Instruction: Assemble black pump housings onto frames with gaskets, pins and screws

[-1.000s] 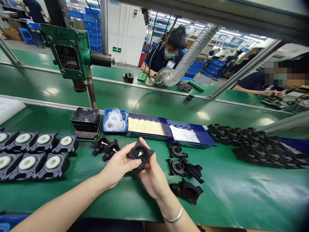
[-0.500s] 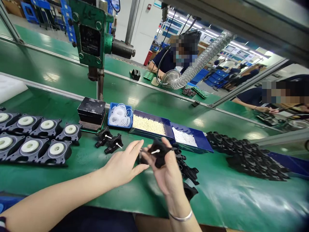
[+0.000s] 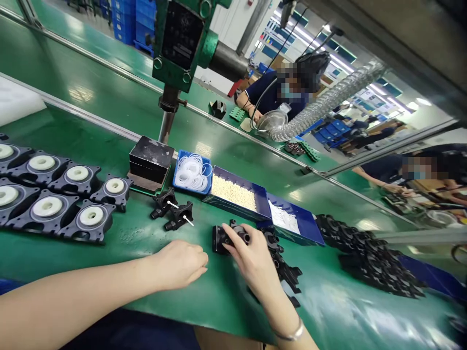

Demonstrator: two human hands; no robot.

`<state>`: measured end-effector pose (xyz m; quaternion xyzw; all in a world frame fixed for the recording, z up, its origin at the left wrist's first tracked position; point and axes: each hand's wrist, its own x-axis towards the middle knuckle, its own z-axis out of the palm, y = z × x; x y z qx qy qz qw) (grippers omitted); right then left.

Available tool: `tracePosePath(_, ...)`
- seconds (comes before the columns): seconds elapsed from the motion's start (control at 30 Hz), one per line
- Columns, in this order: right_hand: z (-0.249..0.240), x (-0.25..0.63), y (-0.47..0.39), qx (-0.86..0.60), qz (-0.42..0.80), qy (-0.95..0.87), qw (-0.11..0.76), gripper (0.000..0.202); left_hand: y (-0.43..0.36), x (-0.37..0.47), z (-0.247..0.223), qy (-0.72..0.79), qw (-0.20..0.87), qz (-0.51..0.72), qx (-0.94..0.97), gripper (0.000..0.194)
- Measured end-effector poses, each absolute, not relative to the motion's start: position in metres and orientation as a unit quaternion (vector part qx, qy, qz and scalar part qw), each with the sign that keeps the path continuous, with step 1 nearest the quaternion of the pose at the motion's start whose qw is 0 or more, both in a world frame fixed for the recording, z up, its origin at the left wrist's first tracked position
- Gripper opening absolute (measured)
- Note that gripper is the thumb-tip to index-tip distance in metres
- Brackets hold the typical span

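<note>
My right hand (image 3: pixel 253 260) is palm down, its thumb and fingers closed round a black plastic housing (image 3: pixel 245 235) with a round port. That housing is at a small black block (image 3: pixel 219 239) on the green bench; whether it rests on the block I cannot tell. My left hand (image 3: pixel 181 265) is closed just to the left, fingers curled under; anything inside them is hidden. Beyond it lie two black housings (image 3: pixel 181 215) with white pins sticking out. More black housings (image 3: pixel 288 272) lie in a pile beside my right hand, partly covered by it.
A blue tray of white rings (image 3: pixel 191 172), a bin of cream-coloured small pieces (image 3: pixel 235 192) and a bin of white pins (image 3: pixel 285 218) stand behind. Black parts with white discs (image 3: pixel 47 206) fill the left. A green press (image 3: pixel 182 43) rises over a black block. Stacked black parts (image 3: pixel 372 257) lie right.
My right hand has turned from palm up to palm down, lowering the black housing to the small block. My left hand has drawn back toward me and curled its fingers. The view has tilted.
</note>
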<state>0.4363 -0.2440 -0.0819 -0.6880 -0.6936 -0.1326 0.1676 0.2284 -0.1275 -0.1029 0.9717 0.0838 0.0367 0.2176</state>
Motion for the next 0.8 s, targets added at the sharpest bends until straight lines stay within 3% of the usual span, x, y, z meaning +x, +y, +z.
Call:
tracePosePath(0.5,-0.087,0.446,-0.241,-0.709,-0.085,-0.690,0.119,0.045,-0.131,0.225,-0.103,0.063,0.212,0.057,0.974,0.013)
tracePosePath(0.63,-0.084,0.443,-0.231,-0.722,0.003,-0.667,0.184,0.048,-0.129,0.226,-0.102,0.084,0.162,0.049,0.982,0.012)
tracePosePath(0.8,-0.070,0.421,-0.192,-0.742,0.151,-0.547,0.356,0.048,-0.122,0.226,-0.098,0.119,0.153,0.021,0.981,0.014)
